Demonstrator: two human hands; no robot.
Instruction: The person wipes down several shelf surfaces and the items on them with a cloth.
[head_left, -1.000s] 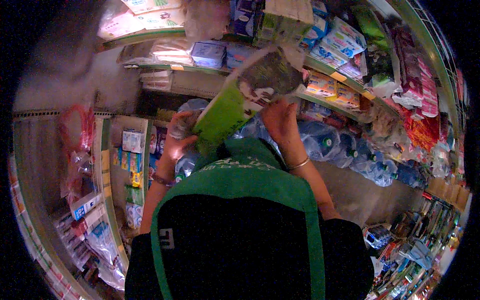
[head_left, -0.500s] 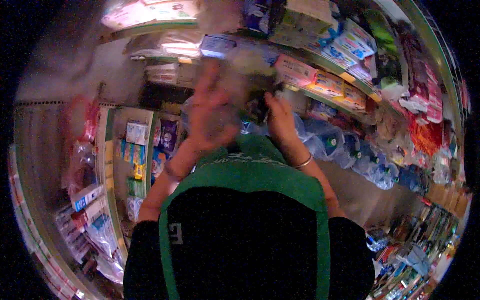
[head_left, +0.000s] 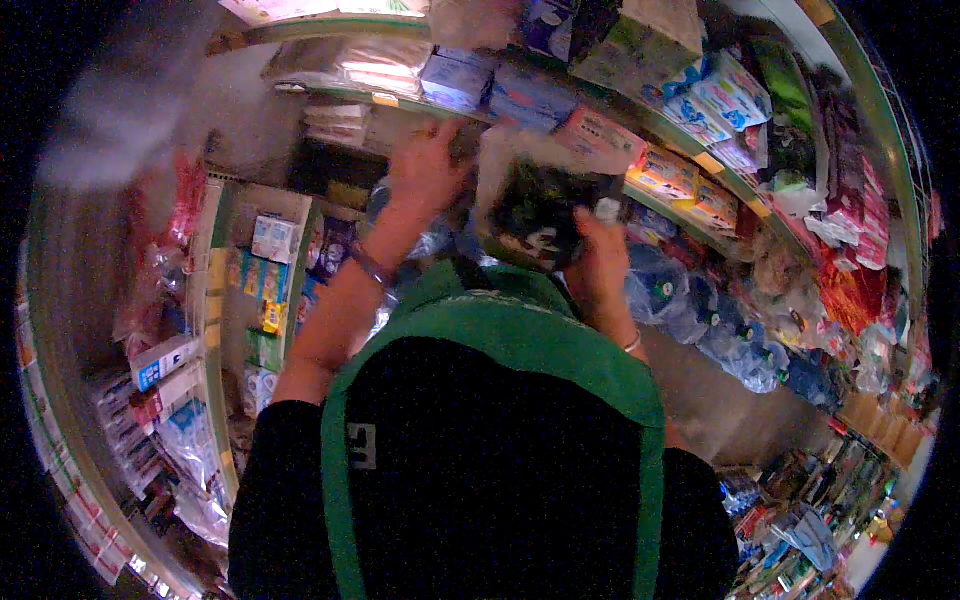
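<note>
In front of my chest is a soft-looking package [head_left: 535,205], dark in the middle with a pale border along its top and left. My right hand [head_left: 602,258] grips its right edge, the thumb lying over the front and the other fingers hidden behind. Left of the package my left hand [head_left: 425,185] is raised, close to the edge of the shelf [head_left: 385,99]. Its fingertips are smeared by motion, so whether they touch anything is not clear. Blue and purple packs [head_left: 458,80] stand on that shelf just beyond the hands.
Orange and pink boxes [head_left: 665,175] line the shelf at right. Below them stand large clear water bottles [head_left: 715,315] in plastic wrap. A lower rack [head_left: 215,330] with small boxes is on the left. Red packs [head_left: 850,270] fill the far right. Many small goods [head_left: 800,530] lie lower right.
The package has come into plainer view, held at its right edge. My right hand has moved slightly right and down; my left hand has shifted up, toward the shelf edge.
</note>
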